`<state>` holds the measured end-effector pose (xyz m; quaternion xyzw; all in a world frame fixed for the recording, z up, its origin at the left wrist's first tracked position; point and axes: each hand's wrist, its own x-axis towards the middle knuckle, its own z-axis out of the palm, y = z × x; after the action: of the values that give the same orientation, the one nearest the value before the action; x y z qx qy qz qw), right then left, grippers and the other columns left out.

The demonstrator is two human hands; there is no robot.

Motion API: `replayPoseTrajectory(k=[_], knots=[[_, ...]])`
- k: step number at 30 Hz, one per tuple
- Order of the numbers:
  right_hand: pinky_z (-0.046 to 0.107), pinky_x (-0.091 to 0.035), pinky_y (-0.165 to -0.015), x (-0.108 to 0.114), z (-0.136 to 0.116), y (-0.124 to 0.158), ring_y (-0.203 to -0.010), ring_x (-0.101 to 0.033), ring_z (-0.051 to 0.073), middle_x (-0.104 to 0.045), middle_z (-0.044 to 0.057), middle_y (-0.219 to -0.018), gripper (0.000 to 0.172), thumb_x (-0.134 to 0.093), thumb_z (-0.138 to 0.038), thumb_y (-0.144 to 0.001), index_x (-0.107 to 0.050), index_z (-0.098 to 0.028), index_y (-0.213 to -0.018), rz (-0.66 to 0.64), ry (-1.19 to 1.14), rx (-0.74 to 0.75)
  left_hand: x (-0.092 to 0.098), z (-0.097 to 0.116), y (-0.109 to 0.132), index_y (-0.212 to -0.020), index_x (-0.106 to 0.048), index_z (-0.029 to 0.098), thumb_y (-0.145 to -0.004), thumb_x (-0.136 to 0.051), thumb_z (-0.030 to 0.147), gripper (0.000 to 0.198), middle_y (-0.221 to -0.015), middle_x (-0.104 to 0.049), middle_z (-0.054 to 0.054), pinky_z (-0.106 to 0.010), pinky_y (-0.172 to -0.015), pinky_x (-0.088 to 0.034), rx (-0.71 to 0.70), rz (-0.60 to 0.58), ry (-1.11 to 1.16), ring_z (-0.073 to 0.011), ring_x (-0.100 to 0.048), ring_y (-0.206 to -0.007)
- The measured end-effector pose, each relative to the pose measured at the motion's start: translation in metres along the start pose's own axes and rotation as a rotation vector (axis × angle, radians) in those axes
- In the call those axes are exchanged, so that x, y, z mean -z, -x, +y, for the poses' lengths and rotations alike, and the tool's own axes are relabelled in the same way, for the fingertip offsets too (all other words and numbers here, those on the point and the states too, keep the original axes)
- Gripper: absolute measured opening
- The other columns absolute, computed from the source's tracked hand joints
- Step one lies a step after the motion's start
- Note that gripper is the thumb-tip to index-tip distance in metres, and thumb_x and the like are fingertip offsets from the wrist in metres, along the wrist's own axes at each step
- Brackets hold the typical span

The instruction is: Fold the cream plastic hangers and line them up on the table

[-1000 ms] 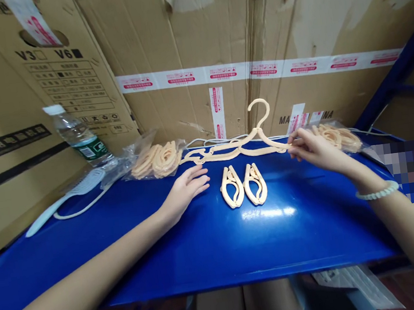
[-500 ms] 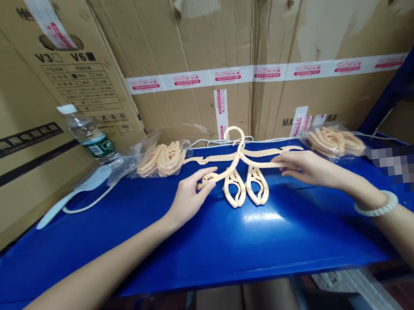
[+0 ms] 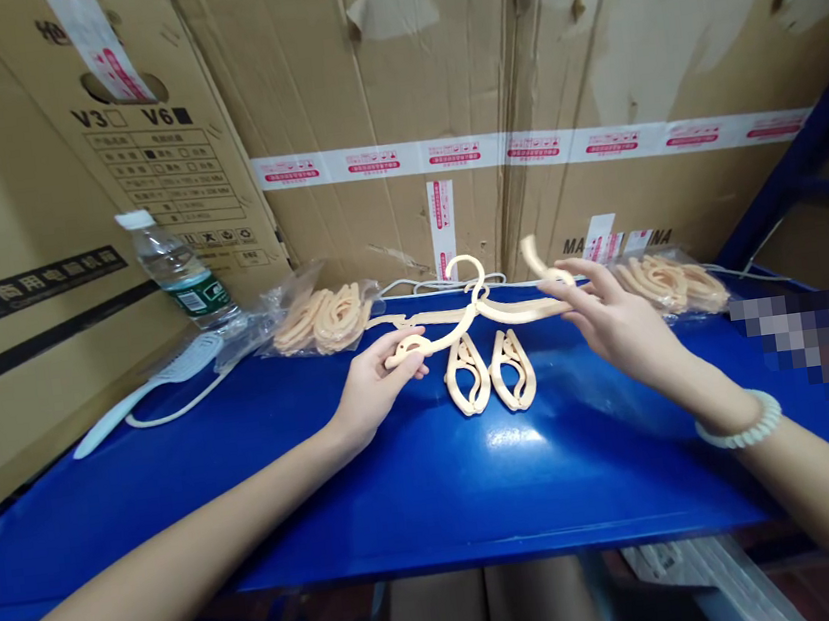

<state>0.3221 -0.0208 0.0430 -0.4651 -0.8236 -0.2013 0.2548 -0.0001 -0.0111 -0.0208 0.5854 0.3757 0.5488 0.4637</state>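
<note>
A cream folding clothes hanger is held above the blue tabletop, its hook upward. My left hand is closed in a pinch on its left end. With my right hand I grip its right arm, whose end piece is bent upward, slightly blurred. My right fingers partly hide the joint there. Below the hanger lie two folded hangers, a left one and a right one, side by side. Behind the held hanger lies another unfolded hanger, partly covered by it.
Clear bags of folded hangers lie at left and right. A water bottle and a light-blue hairbrush are at the far left. Cardboard boxes wall the back of the blue table; white cable runs along there.
The hanger's right end piece has swung from straight out to pointing upward, and my right hand has risen with it. My left hand has shifted slightly left and still holds the left end.
</note>
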Motion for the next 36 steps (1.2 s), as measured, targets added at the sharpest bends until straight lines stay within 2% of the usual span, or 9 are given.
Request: replayPoseTrajectory(k=[3, 6, 9, 11, 19, 24, 28, 32, 36], knots=[[0.035, -0.061, -0.064, -0.008, -0.002, -0.002, -0.089, -0.070, 0.020, -0.051, 0.016, -0.147, 0.052, -0.060, -0.028, -0.094, -0.052, -0.026, -0.145, 0.049, -0.534, -0.175, -0.003, 0.003, 0.001, -0.120, -0.070, 0.015, -0.081, -0.080, 0.030, 0.042, -0.099, -0.070, -0.004, -0.027, -0.080, -0.058, 0.024, 0.008, 0.105, -0.0131, -0.068, -0.079], [0.038, -0.063, -0.072, -0.013, 0.000, -0.003, -0.090, -0.071, 0.023, -0.067, 0.014, -0.126, 0.053, -0.073, -0.039, -0.085, -0.062, -0.021, -0.134, -0.016, -0.888, -0.334, -0.005, 0.008, 0.001, -0.119, -0.070, 0.018, -0.080, -0.082, 0.029, 0.043, -0.100, -0.069, -0.003, -0.028, -0.086, -0.059, 0.056, 0.012, 0.219, -0.0133, -0.069, -0.084], [0.041, -0.059, -0.084, -0.013, 0.005, -0.005, -0.093, -0.070, 0.024, -0.076, 0.010, -0.104, 0.039, -0.078, -0.044, -0.080, -0.075, -0.019, -0.110, -0.105, -1.017, -0.411, -0.004, 0.011, 0.002, -0.120, -0.069, 0.018, -0.079, -0.082, 0.028, 0.044, -0.098, -0.069, -0.003, -0.028, -0.088, -0.060, 0.064, 0.030, 0.261, -0.0150, -0.071, -0.089], [0.037, -0.058, -0.081, -0.011, 0.006, -0.006, -0.088, -0.069, 0.021, -0.077, 0.007, -0.099, 0.034, -0.080, -0.046, -0.079, -0.077, -0.021, -0.101, -0.096, -1.082, -0.473, -0.004, 0.012, 0.003, -0.124, -0.065, 0.018, -0.079, -0.082, 0.029, 0.050, -0.095, -0.069, -0.003, -0.028, -0.082, -0.062, 0.052, 0.051, 0.237, -0.0166, -0.072, -0.088], [0.026, -0.053, -0.058, -0.016, -0.029, -0.003, -0.063, -0.061, 0.011, -0.069, -0.003, -0.079, 0.043, -0.089, -0.036, -0.072, -0.065, -0.025, -0.106, -0.061, -1.534, -0.705, -0.019, 0.016, 0.016, -0.141, -0.047, 0.022, -0.078, -0.081, 0.028, 0.072, -0.088, -0.065, 0.000, -0.026, -0.064, -0.064, 0.018, -0.032, 0.138, -0.0153, -0.068, -0.074], [0.029, -0.057, -0.071, -0.017, -0.055, 0.001, -0.075, -0.066, 0.013, -0.071, 0.001, -0.087, 0.028, -0.084, -0.038, -0.079, -0.064, -0.021, -0.091, -0.270, -1.517, -0.463, -0.026, 0.017, 0.022, -0.132, -0.047, 0.020, -0.081, -0.078, 0.029, 0.061, -0.080, -0.063, 0.003, -0.024, -0.060, -0.061, -0.037, -0.084, 0.091, -0.0148, -0.068, -0.069], [0.034, -0.059, -0.081, -0.015, -0.061, 0.004, -0.090, -0.070, 0.017, -0.075, 0.006, -0.101, 0.028, -0.076, -0.041, -0.086, -0.074, -0.018, -0.103, -0.470, -1.403, -0.296, -0.026, 0.019, 0.024, -0.117, -0.054, 0.019, -0.082, -0.078, 0.030, 0.044, -0.083, -0.067, -0.001, -0.025, -0.062, -0.061, -0.080, -0.071, 0.017, -0.0177, -0.070, -0.076], [0.037, -0.060, -0.086, -0.016, -0.060, 0.006, -0.097, -0.073, 0.021, -0.076, 0.009, -0.114, 0.036, -0.074, -0.040, -0.088, -0.074, -0.021, -0.118, -0.471, -1.358, -0.309, -0.026, 0.023, 0.028, -0.109, -0.057, 0.019, -0.082, -0.077, 0.033, 0.037, -0.088, -0.071, -0.005, -0.028, -0.066, -0.061, -0.088, -0.070, -0.026, -0.0209, -0.071, -0.083], [0.036, -0.061, -0.078, -0.018, -0.063, 0.007, -0.091, -0.073, 0.021, -0.077, 0.009, -0.109, 0.032, -0.071, -0.038, -0.089, -0.077, -0.021, -0.116, -0.379, -1.247, -0.267, -0.028, 0.024, 0.031, -0.111, -0.058, 0.020, -0.082, -0.079, 0.032, 0.038, -0.093, -0.073, -0.006, -0.029, -0.073, -0.061, -0.080, -0.092, -0.055, -0.0232, -0.073, -0.093]])
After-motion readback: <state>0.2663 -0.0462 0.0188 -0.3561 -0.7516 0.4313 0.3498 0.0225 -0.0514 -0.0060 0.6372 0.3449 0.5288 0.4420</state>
